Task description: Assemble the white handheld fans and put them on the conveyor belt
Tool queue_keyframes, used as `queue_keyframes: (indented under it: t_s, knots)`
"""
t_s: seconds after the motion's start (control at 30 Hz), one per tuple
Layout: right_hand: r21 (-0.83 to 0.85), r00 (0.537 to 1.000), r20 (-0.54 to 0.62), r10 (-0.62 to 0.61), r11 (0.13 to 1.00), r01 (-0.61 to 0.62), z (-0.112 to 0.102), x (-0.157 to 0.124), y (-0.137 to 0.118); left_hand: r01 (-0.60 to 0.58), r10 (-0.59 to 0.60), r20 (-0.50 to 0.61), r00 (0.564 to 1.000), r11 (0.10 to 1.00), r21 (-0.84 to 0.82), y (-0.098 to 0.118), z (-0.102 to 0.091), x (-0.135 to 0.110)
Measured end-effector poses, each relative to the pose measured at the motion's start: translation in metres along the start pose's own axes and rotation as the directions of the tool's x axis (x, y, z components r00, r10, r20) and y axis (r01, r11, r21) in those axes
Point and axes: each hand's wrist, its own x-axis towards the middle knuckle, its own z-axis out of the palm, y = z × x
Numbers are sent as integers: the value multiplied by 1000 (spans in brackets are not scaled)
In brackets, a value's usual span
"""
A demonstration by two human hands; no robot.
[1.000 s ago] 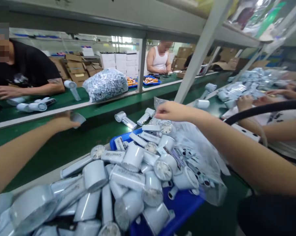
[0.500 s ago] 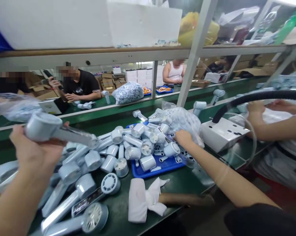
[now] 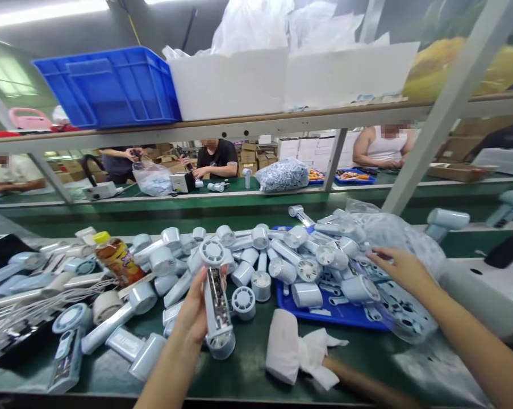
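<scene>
My left hand is wrapped around the handle of a light-blue handheld fan. The fan's round grille is at the top, and its handle is uncovered, with circuitry showing along it. Over by the clear plastic bag, my right hand has its fingertips drawn close together, at a small pale bit too small to name. Below that hand, several small light-blue parts with dark holes lie in clear plastic. A blue tray beside them carries a heap of fans and loose pieces.
A hammer-like tool with a white-wrapped head lies at the front. To the left are a drink bottle, more fans and white cables. A white box device stands right. Overhead, a shelf holds a blue crate. Other people sit across the line.
The view has swung left. My left hand has lowered the fan and turned it so its open handle faces me. My right hand has lifted a little from the plastic bag.
</scene>
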Motion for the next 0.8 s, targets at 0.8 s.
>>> queue_keyframes:
  t_s: [0.8]
  knots:
    - [937, 967, 197, -159, 321, -138, 52, -126, -243, -294, 247, 203, 948, 924, 246, -53, -13, -15]
